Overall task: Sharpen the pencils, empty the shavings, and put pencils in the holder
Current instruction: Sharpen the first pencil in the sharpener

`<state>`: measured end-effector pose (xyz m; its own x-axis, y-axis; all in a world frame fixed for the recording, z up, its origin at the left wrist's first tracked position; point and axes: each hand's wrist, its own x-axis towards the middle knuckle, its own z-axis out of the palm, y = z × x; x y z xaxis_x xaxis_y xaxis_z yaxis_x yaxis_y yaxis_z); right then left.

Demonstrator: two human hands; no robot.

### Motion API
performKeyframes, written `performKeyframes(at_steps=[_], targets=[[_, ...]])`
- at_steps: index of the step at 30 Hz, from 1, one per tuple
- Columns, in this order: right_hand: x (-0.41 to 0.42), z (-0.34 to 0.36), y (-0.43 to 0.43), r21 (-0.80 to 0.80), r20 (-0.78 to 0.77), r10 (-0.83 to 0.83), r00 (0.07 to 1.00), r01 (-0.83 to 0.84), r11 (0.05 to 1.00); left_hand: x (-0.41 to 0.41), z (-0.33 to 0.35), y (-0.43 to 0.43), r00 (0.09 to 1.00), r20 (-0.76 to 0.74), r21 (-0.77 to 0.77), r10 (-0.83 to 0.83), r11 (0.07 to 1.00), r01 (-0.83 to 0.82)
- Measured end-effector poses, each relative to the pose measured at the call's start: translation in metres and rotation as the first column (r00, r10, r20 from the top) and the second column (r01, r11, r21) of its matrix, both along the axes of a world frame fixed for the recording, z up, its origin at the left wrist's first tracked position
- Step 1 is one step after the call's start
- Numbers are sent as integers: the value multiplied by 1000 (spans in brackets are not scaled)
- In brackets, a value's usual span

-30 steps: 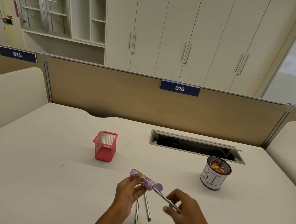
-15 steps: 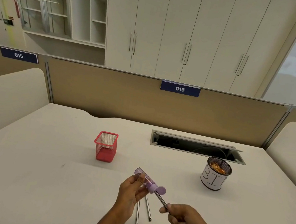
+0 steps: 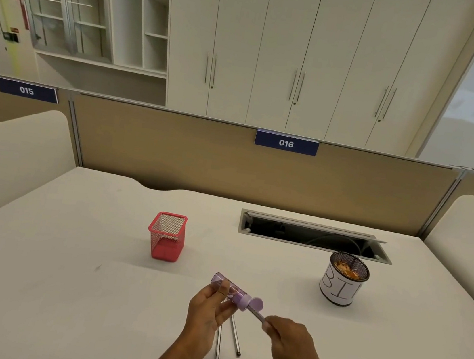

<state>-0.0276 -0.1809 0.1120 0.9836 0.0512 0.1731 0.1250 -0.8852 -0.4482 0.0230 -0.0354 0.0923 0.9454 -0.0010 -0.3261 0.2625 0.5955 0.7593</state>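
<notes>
My left hand (image 3: 208, 311) grips a purple tube-shaped pencil sharpener (image 3: 233, 292), its round lid flipped open to the right. My right hand (image 3: 289, 335) holds a grey pencil (image 3: 255, 314) with its tip pushed into the sharpener's end. Two more grey pencils (image 3: 234, 337) lie on the white desk (image 3: 66, 277) just below my left hand, fanned apart. A red mesh pencil holder (image 3: 167, 238) stands empty behind and to the left. At the right stands a mesh cup labelled BIN (image 3: 343, 279), with orange shavings inside.
An open cable tray slot (image 3: 312, 236) is cut into the desk behind the bin. A tan partition (image 3: 231, 166) with the sign 016 closes off the back. Padded side panels rise at both ends of the desk.
My right hand has slid back along the pencil and rotated, fingers closing around the shaft. The sharpener in my left hand has barely moved.
</notes>
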Motion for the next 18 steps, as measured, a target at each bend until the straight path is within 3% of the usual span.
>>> performKeyframes(at_steps=[1, 3, 5, 7, 11, 18], targets=[[3, 1, -1, 261, -178, -21, 984, 68, 963, 1, 0, 1, 1000, 9, 10, -12, 1000, 12], [8, 2, -5, 663, -481, 96, 872, 290, 691, 4, 1, 3, 999, 21, 25, -50, 998, 49], [11, 7, -11, 746, -646, 267, 715, 518, 419, 6, 2, 5, 997, 15, 28, -81, 996, 81], [12, 12, -19, 718, -692, 391, 607, 636, 282, 9, 3, 9, 997, 11, -14, -73, 997, 73], [7, 14, -29, 724, -683, 430, 590, 625, 293, 12, 3, 26, 998, -41, -207, 39, 977, -47], [-5, 10, -28, 783, -610, 366, 703, 464, 414, 7, -7, 40, 977, -177, -424, 121, 886, -186]])
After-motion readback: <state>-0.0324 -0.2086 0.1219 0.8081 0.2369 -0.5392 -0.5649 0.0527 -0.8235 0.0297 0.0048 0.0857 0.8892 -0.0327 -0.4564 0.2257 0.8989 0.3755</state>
